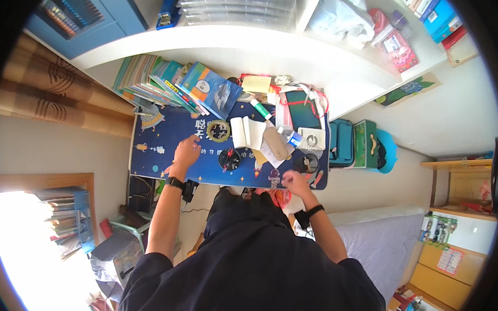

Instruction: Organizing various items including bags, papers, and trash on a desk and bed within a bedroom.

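My left hand [186,152] is over the left part of the blue desk mat [150,130], fingers apart, holding nothing. A roll of tape [219,131] lies just beyond its fingertips, and a black pen cup [229,159] with red-handled items stands to its right. My right hand [294,182] is at the mat's front edge with curled fingers; whether it holds anything is unclear. Near it stands a black mesh cup [306,163]. Between and beyond the hands lie an open white notebook [246,132], a brown glasses case [275,143], a clear plastic bottle [293,138] and a green glue stick [260,109].
Books [142,78] lean at the back left, a blue book [210,89] in front. A dark green tablet-like panel [303,110] lies back right under red ribbon. A white shelf [237,38] overhangs the desk. A teal bag [341,143] and green box [365,144] stand at the right.
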`<state>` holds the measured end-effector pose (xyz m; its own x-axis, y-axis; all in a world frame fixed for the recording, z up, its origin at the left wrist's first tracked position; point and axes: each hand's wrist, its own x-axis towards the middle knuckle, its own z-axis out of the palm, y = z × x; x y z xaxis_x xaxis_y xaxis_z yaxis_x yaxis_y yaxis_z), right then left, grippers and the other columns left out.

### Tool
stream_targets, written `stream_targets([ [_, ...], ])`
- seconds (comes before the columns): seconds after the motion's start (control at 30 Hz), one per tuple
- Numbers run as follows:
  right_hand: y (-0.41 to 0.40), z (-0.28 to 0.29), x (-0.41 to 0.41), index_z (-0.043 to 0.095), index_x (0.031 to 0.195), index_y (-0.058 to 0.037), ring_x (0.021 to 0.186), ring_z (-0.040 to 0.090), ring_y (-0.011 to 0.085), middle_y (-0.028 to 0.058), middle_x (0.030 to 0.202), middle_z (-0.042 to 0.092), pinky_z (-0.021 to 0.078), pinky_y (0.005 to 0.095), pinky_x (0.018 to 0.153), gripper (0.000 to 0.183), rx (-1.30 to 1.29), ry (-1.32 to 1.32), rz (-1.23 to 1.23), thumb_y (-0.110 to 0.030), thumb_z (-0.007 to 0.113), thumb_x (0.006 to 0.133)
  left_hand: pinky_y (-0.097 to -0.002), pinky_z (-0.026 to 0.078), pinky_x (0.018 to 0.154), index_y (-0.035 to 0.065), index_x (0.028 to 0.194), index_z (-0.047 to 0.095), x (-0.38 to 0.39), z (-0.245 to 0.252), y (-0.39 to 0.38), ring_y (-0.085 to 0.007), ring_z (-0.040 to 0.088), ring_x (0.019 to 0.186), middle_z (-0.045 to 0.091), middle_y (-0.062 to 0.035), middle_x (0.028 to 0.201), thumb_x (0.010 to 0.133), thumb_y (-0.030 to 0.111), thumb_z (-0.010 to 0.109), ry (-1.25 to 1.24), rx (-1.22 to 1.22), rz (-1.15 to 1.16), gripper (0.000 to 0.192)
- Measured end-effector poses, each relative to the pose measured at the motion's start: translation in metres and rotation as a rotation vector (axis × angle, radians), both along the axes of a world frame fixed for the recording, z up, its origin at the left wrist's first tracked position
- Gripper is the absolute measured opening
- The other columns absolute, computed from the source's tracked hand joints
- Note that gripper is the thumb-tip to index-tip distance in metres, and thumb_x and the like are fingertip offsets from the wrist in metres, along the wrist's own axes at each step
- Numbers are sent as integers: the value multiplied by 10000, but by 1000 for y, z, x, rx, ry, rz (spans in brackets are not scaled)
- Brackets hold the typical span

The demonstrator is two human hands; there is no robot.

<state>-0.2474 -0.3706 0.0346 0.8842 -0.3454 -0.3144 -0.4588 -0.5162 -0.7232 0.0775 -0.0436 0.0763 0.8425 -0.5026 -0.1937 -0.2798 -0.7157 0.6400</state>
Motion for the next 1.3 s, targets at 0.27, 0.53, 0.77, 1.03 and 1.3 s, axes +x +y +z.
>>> stream_targets([
  [0.27,3,-3,98,549,1151,-87,1059,533,401,169,1057,568,441,473,911,469,-385,-236,-78,-144,774,743,-419,479,977,145,1172,649,34,-23,-50,-337,593,1101,647,-145,1147,728,135,755,-110,-36,-281,457],
  [0.53,27,-14,116,481,1180,-91,1095,518,411,175,1154,539,441,501,911,587,-600,120,-221,-156,810,698,-453,410,1048,232,1256,625,52,-50,-129,-349,428,1289,476,-103,1393,690,22,701,-219,49,-916,609],
  [0.77,46,-32,93,419,1177,-50,996,584,470,247,1137,538,508,500,822,583,-420,209,-391,-136,775,724,-471,330,1115,271,1269,631,37,-72,-161,-364,354,1378,405,-139,1478,828,32,605,-409,128,-1119,502],
  [1.03,57,-10,101,392,1289,-52,1116,546,442,246,1210,516,488,484,913,800,-306,191,-591,-368,831,700,-495,399,1002,-3,1175,559,49,-72,-167,-408,503,1148,562,-205,1139,781,149,723,-88,-452,-853,453],
  [1.3,38,-26,143,300,1411,-22,1181,517,420,239,1302,485,480,469,959,963,-315,281,-690,-356,830,680,-305,478,897,-50,1283,526,79,-37,-82,-169,602,1021,631,-109,1152,955,280,594,1152,-900,309,471],
])
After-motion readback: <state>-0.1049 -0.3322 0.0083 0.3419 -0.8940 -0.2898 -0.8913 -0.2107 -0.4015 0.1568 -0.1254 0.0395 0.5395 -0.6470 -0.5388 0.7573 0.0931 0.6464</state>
